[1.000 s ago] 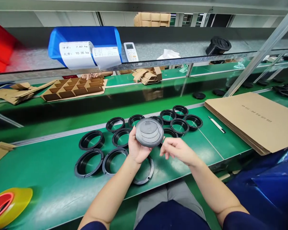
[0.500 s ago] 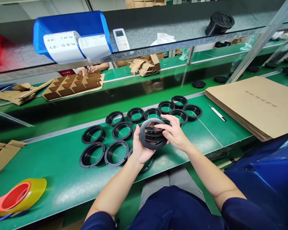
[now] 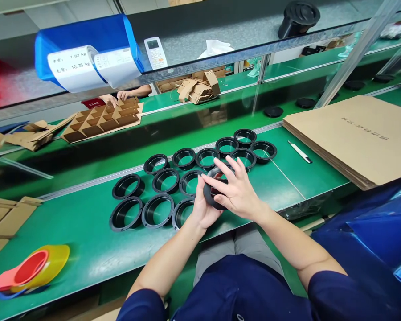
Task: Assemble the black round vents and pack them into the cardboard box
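- The part (image 3: 211,198) is held up between the two hands, above the near edge of the counter (image 3: 87,249); much of its face is covered.
- The left hand (image 3: 204,208) clamps it from the left, thumb at its edge. A firm, steady hold there would suit, as that hand seems to bear the weight.
- The right hand (image 3: 239,189) lies across it with fingers fanned, touching it; whether it grips or only presses I cannot tell. Light, even fingertip pressure would probably be safest, sparing any thin pieces.
- Tilting the part towards the eyes would help, since the fingers hide what they touch.
- The rings (image 3: 148,210) stand left of and beyond the part, some just beside it; lifting elbows and wrists a little should avoid nudging them.
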`<state>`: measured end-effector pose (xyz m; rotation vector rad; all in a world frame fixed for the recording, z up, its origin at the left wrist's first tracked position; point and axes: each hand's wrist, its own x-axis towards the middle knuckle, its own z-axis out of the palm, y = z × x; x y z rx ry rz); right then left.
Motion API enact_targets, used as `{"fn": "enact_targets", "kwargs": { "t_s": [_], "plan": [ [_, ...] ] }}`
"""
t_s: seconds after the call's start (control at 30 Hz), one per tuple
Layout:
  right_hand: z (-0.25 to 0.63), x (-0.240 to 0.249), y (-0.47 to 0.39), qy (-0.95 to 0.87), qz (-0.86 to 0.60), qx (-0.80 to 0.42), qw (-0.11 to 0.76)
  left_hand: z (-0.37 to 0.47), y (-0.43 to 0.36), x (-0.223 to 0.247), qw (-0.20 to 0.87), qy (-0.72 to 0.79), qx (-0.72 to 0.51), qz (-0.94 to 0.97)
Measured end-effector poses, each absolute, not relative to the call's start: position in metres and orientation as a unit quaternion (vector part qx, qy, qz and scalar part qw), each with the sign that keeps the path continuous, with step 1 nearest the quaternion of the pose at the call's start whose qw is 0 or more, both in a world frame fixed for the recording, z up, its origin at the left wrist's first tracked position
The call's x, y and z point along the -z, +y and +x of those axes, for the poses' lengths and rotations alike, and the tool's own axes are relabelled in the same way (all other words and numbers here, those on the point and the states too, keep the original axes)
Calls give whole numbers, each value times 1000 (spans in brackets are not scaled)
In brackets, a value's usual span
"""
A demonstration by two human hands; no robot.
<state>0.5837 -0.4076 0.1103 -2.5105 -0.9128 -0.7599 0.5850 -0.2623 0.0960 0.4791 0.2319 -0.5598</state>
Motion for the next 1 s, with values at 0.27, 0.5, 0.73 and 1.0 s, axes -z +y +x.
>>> {"fn": "enact_targets", "kwargs": {
  "t_s": [0.27,0.5,0.73,1.0],
  "plan": [
    [574,-115,-433,-289,-851,202,390,579,-269,-95,919,97,283,259],
    [591,-106,-447,-194,-869,181,418,572,-272,-101,903,89,354,225],
    [578,-101,-433,-231,-904,252,258,572,-273,-98,899,115,356,227],
    [588,-116,-395,-196,-934,224,197,561,-282,-83,918,96,297,246]
  ]
}}
